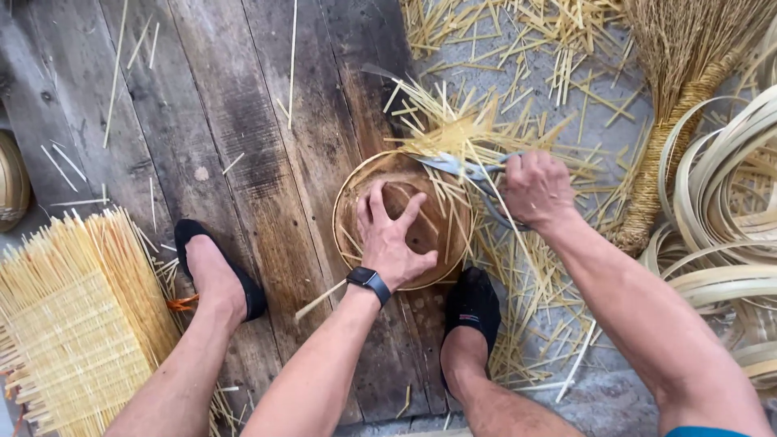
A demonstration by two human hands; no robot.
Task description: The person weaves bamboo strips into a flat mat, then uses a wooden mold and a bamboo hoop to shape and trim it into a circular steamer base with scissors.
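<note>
A small round woven bamboo basket (350, 190) sits on dark wooden planks between my feet. My left hand (392, 235), with a black watch on the wrist, presses flat inside the basket, fingers spread. My right hand (536, 188) grips metal shears (457, 167) whose blades reach over the basket's far rim, among the loose bamboo strip ends (453, 129) sticking out there.
Cut bamboo slivers (526, 275) litter the grey floor on the right. A broom (680, 89) and coils of flat bamboo strip (720, 202) lie at right. A woven bamboo mat (73, 316) lies at lower left. My feet in black slippers (473, 303) flank the basket.
</note>
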